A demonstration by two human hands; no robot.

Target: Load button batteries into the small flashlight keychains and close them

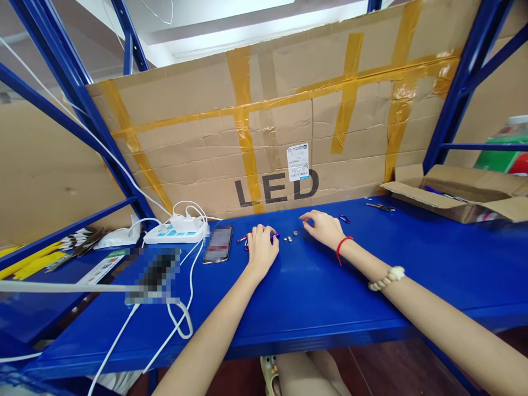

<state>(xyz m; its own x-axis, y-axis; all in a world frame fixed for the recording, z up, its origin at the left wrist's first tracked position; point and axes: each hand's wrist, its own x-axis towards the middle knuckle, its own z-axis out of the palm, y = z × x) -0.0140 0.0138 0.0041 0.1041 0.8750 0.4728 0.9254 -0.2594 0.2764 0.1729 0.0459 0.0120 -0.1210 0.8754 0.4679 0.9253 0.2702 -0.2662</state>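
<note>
My left hand (263, 250) rests on the blue tabletop, its fingers bent down over small coloured pieces. A slim blue piece (275, 236) pokes out by the thumb side, and a small red piece (241, 239) shows at the other side; the fingers hide the rest. Between my hands lie several small silver discs (289, 238), like button cells. My right hand (322, 227) hovers at or just over the table, to the right of the discs, with its fingers loosely bent, apart and nothing visible in them. Beyond its wrist lies a purple carabiner (344, 219).
A phone (218, 245) and a white power strip (175, 233) with trailing cables (191, 280) are on the left. Keys (380, 207) lie at the back right beside an open cardboard box (449, 201). A tall cardboard sheet (198, 159) backs the table between blue posts.
</note>
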